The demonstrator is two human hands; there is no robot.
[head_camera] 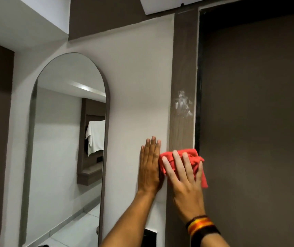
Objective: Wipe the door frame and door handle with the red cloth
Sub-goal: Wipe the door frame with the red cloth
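Head view: the red cloth (190, 154) is pressed against the brown door frame (183, 68) by the right hand (185, 182), fingers spread straight over it. The left hand (149, 168) is laid flat, fingers straight, on the white wall (139, 86) just beside. A white smear (182, 103) is seen higher on the frame.

red cloth (190, 152), wood-grained brown door frame (184, 68) with white smears (182, 102), striped red-yellow-black wristband (200, 225)
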